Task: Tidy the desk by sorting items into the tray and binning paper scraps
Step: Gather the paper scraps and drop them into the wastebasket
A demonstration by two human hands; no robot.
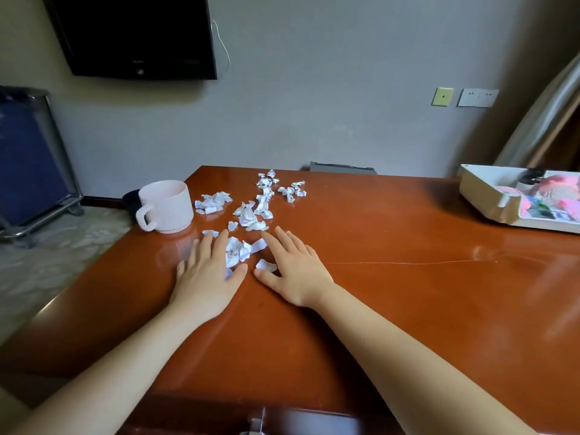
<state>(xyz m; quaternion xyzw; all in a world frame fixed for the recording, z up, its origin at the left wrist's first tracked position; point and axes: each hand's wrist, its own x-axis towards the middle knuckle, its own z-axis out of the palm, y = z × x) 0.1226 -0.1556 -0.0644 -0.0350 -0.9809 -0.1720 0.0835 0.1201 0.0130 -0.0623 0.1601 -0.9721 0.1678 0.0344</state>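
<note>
Polished red-brown counter [392,309] set against a grey wall [314,89], its gloss mirroring window light at right. White paper scraps [251,211] lie scattered over the far-left part of the counter in several loose clusters. The nearest cluster lies between the two hands. Left hand [205,277] and right hand [295,271] rest palm down on the counter. The fingers are straight and spread, so each grip is relaxed and holds nothing; the fingertips and thumbs touch the nearest scraps. A ribbed pale mug [166,205] stands upright at the left edge, just beside the scraps. The white tray [480,189] sits at the far-right corner, well apart from the scraps. A thin pale line [408,263] crosses the counter to the right of the hands. On the wall hang a dark TV [135,36] with a white cable [221,42], a yellow plate [442,96] and a white socket [477,97]. A blue rack [28,164] on a metal frame stands on the pale floor [62,246] at left; a curtain [549,120] hangs at right. The tray is cut off by the frame edge, and its pink and dark contents are too blurred to identify. A dark object [131,200] behind the mug is largely hidden, and a grey item [342,167] shows only partly past the far edge.
</note>
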